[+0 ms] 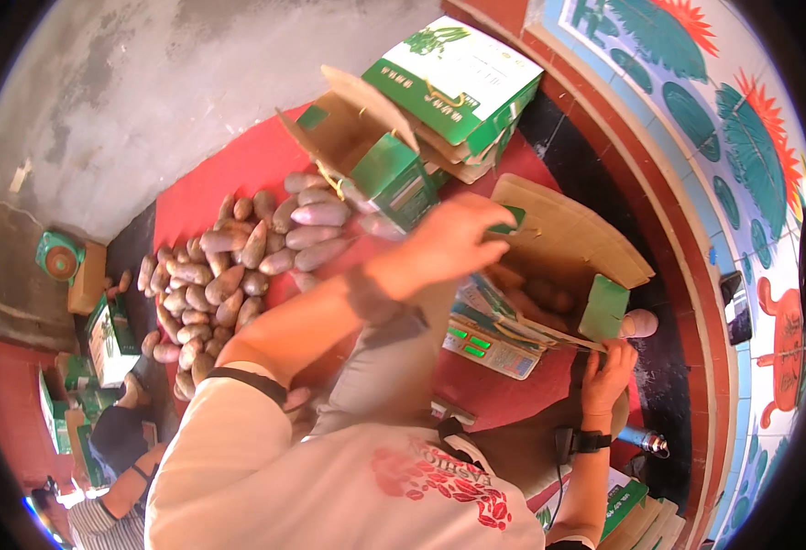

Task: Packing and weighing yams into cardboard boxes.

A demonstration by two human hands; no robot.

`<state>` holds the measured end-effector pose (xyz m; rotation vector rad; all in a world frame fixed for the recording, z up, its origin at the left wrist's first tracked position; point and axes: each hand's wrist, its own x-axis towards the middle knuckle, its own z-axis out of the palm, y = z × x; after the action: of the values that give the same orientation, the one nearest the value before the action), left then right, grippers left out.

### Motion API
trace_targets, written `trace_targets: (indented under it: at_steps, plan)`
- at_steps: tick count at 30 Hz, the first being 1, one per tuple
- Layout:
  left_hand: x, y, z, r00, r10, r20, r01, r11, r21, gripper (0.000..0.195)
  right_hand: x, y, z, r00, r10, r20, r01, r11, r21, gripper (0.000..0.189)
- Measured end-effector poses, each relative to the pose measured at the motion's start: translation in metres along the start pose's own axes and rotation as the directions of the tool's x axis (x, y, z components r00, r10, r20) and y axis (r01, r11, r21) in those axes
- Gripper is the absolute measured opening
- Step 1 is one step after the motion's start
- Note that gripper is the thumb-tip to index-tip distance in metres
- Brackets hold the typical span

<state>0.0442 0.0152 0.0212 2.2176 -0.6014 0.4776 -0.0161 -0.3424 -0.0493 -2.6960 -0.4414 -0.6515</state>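
Note:
My left hand [468,234] reaches across to the left end of an open cardboard box [571,234]. Its fingers are apart beside a green end flap [511,218]; whether they touch it is unclear. At the box's near right corner, my right hand [609,378] grips the edge below another green flap [604,307]. Several tubers, like sweet potatoes [547,295], lie in the shadowed inside of the box. It rests on a digital scale [495,347] with lit green displays. A pile of similar tubers [224,275] lies on a red mat [203,172] at the left.
Another open box [382,165] stands by the pile, beside stacked green-and-white cartons [458,75]. A metal bottle [643,438] and more cartons [626,509] are at the lower right. A tiled wall [691,137] curves along the right. Another person [114,474] is at the lower left.

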Motion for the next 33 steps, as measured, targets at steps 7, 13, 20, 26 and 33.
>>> trace_targets:
  at_steps: [7,13,20,26,33]
  plan:
    - [-0.164,-0.072,-0.107,0.849,-0.483,-0.212,0.525,0.817,0.240,0.023,0.005,0.011,0.003,0.997,-0.055,0.063,0.059,0.995,-0.077,0.022]
    - [-0.371,-0.120,-0.120,0.338,-0.922,-0.186,0.861,0.223,0.457,0.026,0.009,0.017,0.008,0.997,-0.064,0.049,0.070,0.989,-0.131,0.019]
    - [-0.427,-0.070,-0.078,-0.349,-0.910,0.225,0.738,-0.119,0.664,0.049,0.008,0.015,0.000,0.992,-0.089,0.094,0.106,0.975,-0.196,0.016]
    - [-0.518,-0.065,-0.049,-0.189,-0.973,0.133,0.661,-0.026,0.750,0.056,0.009,0.017,0.001,0.990,-0.100,0.100,0.119,0.972,-0.203,0.016]
    - [-0.553,-0.070,-0.071,-0.315,-0.898,0.306,0.634,0.041,0.772,0.058,0.007,0.020,0.005,0.994,-0.069,0.084,0.084,0.976,-0.199,0.016]
